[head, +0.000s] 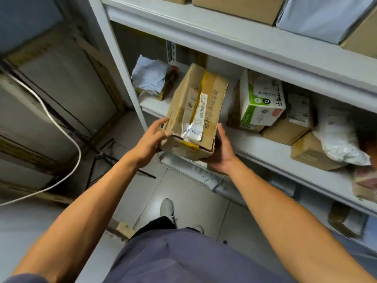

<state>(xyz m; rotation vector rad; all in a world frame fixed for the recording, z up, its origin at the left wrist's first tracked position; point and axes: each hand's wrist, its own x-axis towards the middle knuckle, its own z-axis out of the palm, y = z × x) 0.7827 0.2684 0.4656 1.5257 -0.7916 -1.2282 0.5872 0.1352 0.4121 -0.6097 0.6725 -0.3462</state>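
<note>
Cardboard box (195, 115): held tilted at the front edge of the shelf (265, 154), its far end over the board. Left hand (151, 144) presses nearly straight fingers flat on the left side. Right hand (222, 152) cups the near right bottom corner, thumb up the side, fingers hidden beneath. Walls dented and tape peeling, so probably soft and light. Best supported from underneath, not by the flaps.

Both hands, left hand (152, 140) and right hand (221, 152), hold a taped cardboard box (195, 113) before the shelf (265, 148).
</note>
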